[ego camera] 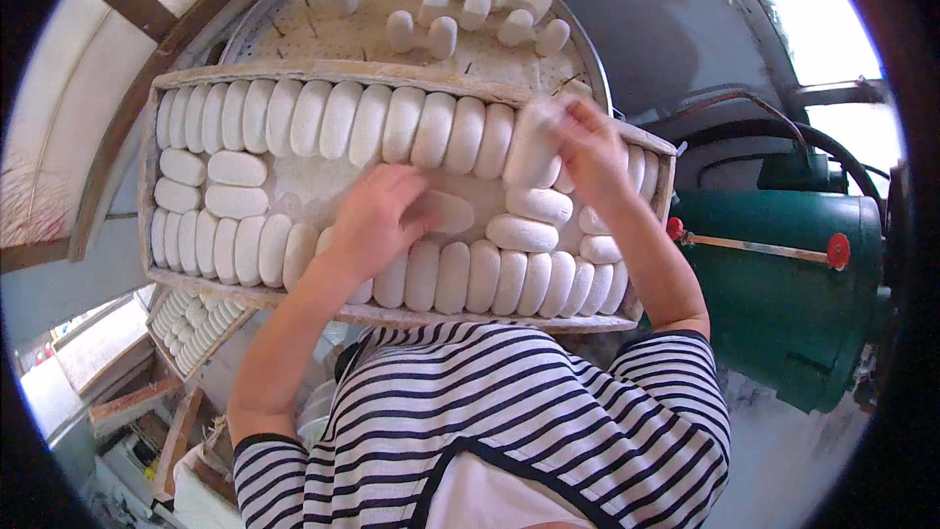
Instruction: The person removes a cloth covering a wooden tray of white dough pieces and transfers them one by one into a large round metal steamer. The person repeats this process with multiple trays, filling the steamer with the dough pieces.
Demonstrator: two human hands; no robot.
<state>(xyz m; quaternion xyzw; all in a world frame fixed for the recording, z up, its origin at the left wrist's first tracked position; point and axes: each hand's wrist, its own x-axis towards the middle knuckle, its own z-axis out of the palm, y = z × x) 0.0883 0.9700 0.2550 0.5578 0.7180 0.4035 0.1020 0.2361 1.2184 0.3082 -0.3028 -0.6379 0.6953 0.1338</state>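
A long wooden tray (396, 75) lies before me, tilted in view. Smooth white oblong pieces (371, 125) stand side by side along its far and near walls, and a few lie crosswise near both ends. My left hand (382, 217) is over the middle of the tray, its thumb and fingers around one white oblong piece (449, 211). Towards the right end, my right hand (587, 143) grips another white piece (532, 143) at the far row; both are blurred by motion. The right forearm hides part of the tray's right end.
Beyond the tray is a round metal pan (294, 44) with upright pins and several white pieces (476, 9). A green tank (778, 286) with a red-handled rod stands at right. Lower left, another filled tray (194, 327) sits near wooden boards (176, 441).
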